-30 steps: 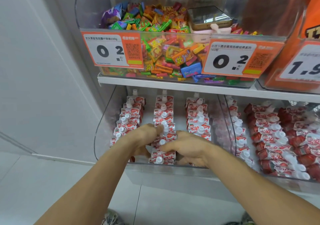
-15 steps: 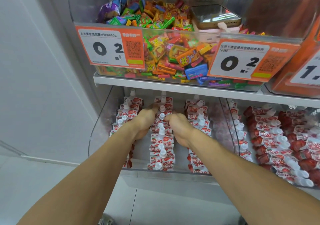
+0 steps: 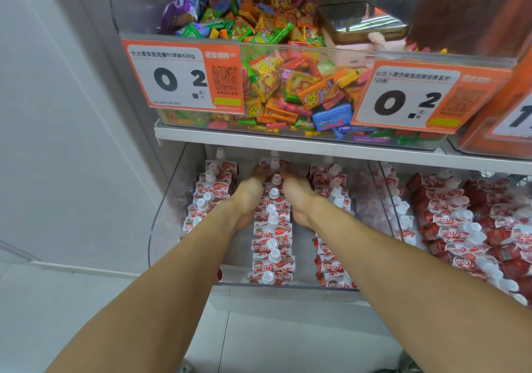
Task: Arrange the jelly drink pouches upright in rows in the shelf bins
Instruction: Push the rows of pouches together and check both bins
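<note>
1. Both hands have travelled from the near end of the middle row to its far end, deep under the shelf [image 3: 288, 142], and the near pouches they covered before are now in sight.
2. On the left side of the middle row [image 3: 272, 228] lies the left hand [image 3: 247, 200], and on the right side the right hand [image 3: 299, 197]. Their fingers reach forward along the pouches and seem to press the row from both sides. The fingertips are in shadow, so I cannot tell if they pinch a far pouch or only touch it.
3. All the jelly drink pouches of this bin stand inside the clear bin [image 3: 167, 214] on the lower shelf, in three rows from near to far, white caps up.
4. My judgement is that this bin is nearly done: the left row [image 3: 207, 197], the middle row and the right row [image 3: 331, 188] all look upright and quite straight. Probably only small straightening at the far end is left here.
5. To the right, the neighbouring bin [image 3: 385, 188] holds darker red pouches [image 3: 460, 228] which lean and overlap, less orderly. I think this part is still to do.
6. Above, the candy bin [image 3: 288, 85] with price tags [image 3: 184, 76] is not part of the job.
</note>
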The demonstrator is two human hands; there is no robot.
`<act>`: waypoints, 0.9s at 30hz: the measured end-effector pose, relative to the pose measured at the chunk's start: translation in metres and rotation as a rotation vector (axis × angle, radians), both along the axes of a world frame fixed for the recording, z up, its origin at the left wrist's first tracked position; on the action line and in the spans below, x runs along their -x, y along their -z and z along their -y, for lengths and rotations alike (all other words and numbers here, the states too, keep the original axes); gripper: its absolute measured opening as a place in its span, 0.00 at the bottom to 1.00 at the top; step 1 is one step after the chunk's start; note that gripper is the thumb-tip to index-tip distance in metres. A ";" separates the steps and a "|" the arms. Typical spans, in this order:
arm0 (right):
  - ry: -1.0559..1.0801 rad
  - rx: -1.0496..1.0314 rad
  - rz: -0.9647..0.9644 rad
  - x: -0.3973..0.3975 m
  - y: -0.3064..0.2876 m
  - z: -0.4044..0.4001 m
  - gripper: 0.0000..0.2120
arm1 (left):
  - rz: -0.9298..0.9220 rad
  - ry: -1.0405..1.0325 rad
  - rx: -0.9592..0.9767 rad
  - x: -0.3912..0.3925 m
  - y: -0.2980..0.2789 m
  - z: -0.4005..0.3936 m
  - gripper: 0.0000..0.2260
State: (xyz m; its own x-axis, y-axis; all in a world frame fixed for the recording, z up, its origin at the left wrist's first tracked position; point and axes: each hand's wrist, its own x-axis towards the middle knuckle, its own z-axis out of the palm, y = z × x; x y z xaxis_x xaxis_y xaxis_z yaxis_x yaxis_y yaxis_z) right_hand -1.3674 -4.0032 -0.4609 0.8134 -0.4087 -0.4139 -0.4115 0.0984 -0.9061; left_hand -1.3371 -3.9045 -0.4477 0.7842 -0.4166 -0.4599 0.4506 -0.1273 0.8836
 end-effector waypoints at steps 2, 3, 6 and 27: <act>0.021 -0.010 -0.001 -0.001 0.004 0.000 0.21 | -0.005 0.025 0.005 -0.001 0.002 -0.001 0.22; 0.024 -0.013 0.006 -0.001 0.006 0.001 0.21 | -0.011 0.038 0.009 -0.001 0.002 -0.002 0.21; 0.014 -0.015 0.016 0.007 -0.005 -0.001 0.20 | 0.001 0.095 0.006 0.001 -0.001 -0.003 0.21; -0.387 -0.238 -0.178 0.105 -0.015 -0.006 0.30 | -0.088 0.356 -0.296 0.065 -0.010 -0.062 0.22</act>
State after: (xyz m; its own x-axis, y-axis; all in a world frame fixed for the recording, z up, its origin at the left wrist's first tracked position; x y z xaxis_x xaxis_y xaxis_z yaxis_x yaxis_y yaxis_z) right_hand -1.4729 -3.9976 -0.4462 0.7950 0.0325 -0.6057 -0.6054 0.1039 -0.7891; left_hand -1.4022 -3.8426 -0.4376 0.5688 -0.4934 -0.6581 0.4048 -0.5286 0.7461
